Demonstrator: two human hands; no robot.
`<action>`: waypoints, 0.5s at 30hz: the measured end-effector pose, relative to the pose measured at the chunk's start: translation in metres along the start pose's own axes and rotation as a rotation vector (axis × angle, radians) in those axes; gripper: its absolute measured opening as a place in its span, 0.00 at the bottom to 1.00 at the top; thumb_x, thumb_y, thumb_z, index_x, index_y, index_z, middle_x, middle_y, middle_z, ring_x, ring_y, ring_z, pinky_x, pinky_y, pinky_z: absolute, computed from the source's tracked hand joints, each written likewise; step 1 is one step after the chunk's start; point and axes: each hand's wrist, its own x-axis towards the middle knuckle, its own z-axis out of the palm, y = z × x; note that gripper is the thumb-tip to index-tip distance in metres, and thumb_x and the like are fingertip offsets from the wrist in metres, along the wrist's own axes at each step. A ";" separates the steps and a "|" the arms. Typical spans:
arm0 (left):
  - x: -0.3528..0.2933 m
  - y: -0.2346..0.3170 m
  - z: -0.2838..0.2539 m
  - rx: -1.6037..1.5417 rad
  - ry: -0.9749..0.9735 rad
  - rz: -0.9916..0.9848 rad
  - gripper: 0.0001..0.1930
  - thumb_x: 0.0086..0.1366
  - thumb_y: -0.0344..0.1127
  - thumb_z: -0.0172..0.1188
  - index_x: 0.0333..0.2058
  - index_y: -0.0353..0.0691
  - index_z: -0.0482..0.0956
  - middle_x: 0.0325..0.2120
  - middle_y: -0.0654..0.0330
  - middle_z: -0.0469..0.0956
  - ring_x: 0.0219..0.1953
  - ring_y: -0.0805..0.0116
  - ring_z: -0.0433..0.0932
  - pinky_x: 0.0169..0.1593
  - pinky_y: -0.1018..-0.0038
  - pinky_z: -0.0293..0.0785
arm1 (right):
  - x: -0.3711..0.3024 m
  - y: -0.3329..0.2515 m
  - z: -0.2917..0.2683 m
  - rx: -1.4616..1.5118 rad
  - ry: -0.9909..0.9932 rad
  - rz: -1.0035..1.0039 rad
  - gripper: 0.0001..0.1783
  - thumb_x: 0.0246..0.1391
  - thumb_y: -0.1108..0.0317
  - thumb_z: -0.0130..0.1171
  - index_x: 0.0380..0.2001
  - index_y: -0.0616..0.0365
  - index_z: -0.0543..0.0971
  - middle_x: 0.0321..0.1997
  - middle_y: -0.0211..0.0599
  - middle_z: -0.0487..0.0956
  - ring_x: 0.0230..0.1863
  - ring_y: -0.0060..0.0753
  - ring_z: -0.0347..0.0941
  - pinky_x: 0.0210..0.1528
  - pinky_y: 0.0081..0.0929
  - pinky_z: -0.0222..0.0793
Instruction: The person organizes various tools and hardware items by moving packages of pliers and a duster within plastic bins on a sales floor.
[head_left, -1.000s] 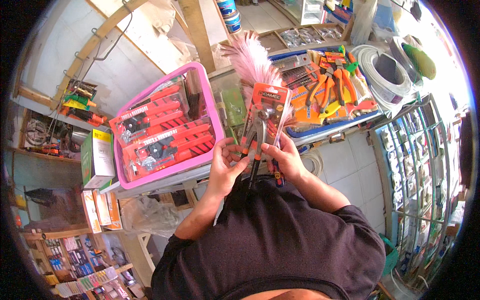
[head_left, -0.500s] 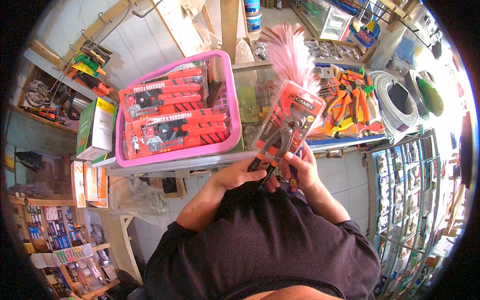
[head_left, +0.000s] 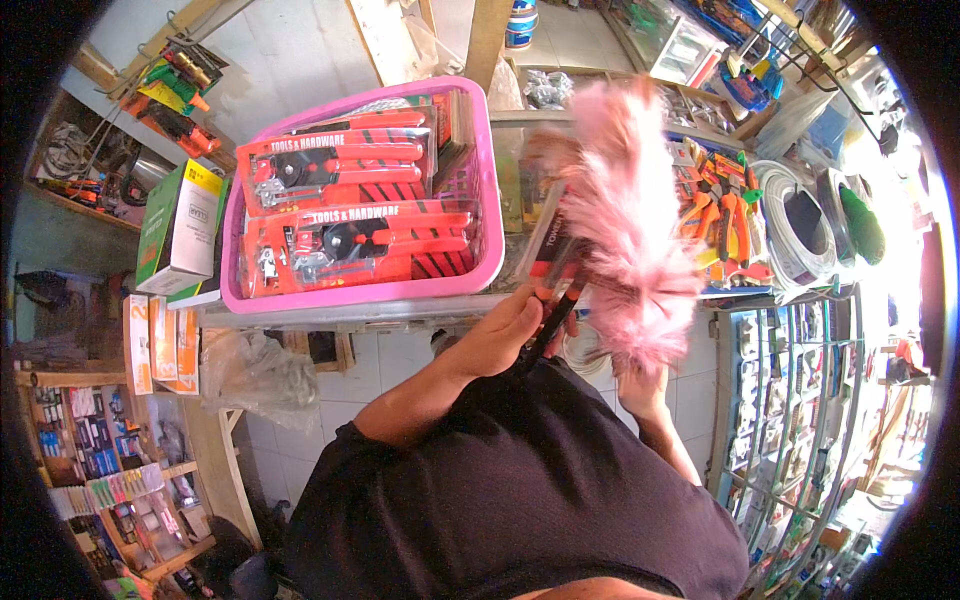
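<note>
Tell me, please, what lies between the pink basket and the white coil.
The head view shows the held tool pack, the pink feather duster and orange-handled pliers between them.

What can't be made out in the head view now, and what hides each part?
In the head view:
- Upper end of the packaged black-handled pliers, held by the left hand: behind the fluffy pink feather duster.
- Right hand's fingers: mostly behind the feathers.
- Individual feathers: blurred.
- Floor of the pink plastic basket: under flat red tool packages.
</note>
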 end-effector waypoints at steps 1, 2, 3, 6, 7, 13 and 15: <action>0.002 0.000 -0.002 -0.009 -0.007 0.000 0.29 0.66 0.57 0.37 0.52 0.37 0.59 0.31 0.61 0.70 0.25 0.78 0.66 0.32 0.81 0.65 | -0.004 -0.002 0.001 0.098 -0.032 0.154 0.07 0.51 0.69 0.54 0.26 0.62 0.74 0.22 0.36 0.73 0.25 0.29 0.69 0.30 0.30 0.65; 0.005 0.001 -0.002 0.061 0.002 0.022 0.30 0.66 0.58 0.35 0.54 0.37 0.57 0.32 0.62 0.70 0.26 0.79 0.65 0.32 0.81 0.64 | -0.008 -0.004 0.004 0.197 -0.062 0.309 0.09 0.52 0.67 0.53 0.24 0.62 0.73 0.18 0.34 0.72 0.21 0.27 0.68 0.25 0.28 0.64; 0.006 0.002 -0.003 0.129 0.011 0.049 0.31 0.66 0.58 0.34 0.57 0.37 0.56 0.33 0.62 0.70 0.26 0.80 0.64 0.31 0.81 0.63 | -0.010 -0.007 0.008 0.183 -0.058 0.312 0.09 0.52 0.67 0.53 0.24 0.62 0.73 0.18 0.34 0.72 0.21 0.27 0.68 0.25 0.28 0.64; 0.004 -0.003 -0.015 0.209 -0.069 0.037 0.34 0.66 0.59 0.32 0.60 0.37 0.52 0.37 0.63 0.69 0.26 0.81 0.62 0.31 0.83 0.62 | -0.014 -0.020 0.027 0.308 0.071 0.478 0.13 0.54 0.64 0.52 0.21 0.61 0.72 0.13 0.30 0.68 0.16 0.23 0.64 0.19 0.24 0.59; 0.001 0.001 -0.009 0.143 -0.028 0.060 0.34 0.66 0.59 0.31 0.59 0.38 0.54 0.38 0.64 0.69 0.26 0.81 0.61 0.30 0.83 0.61 | -0.015 -0.023 0.031 0.319 0.087 0.367 0.16 0.55 0.62 0.50 0.19 0.61 0.70 0.11 0.31 0.68 0.13 0.23 0.63 0.16 0.23 0.57; -0.013 0.026 -0.015 -0.157 0.022 -0.073 0.31 0.66 0.59 0.30 0.59 0.41 0.56 0.35 0.64 0.69 0.26 0.81 0.65 0.27 0.83 0.63 | -0.031 -0.036 0.057 -0.048 0.090 0.168 0.12 0.54 0.63 0.51 0.22 0.60 0.71 0.12 0.33 0.69 0.12 0.24 0.63 0.13 0.21 0.57; -0.018 0.026 -0.025 -0.030 0.072 -0.063 0.34 0.65 0.62 0.28 0.55 0.39 0.59 0.33 0.62 0.71 0.27 0.78 0.68 0.28 0.81 0.66 | -0.030 -0.043 0.075 -0.205 0.123 -0.107 0.06 0.52 0.69 0.51 0.24 0.59 0.73 0.15 0.31 0.70 0.14 0.25 0.63 0.15 0.23 0.56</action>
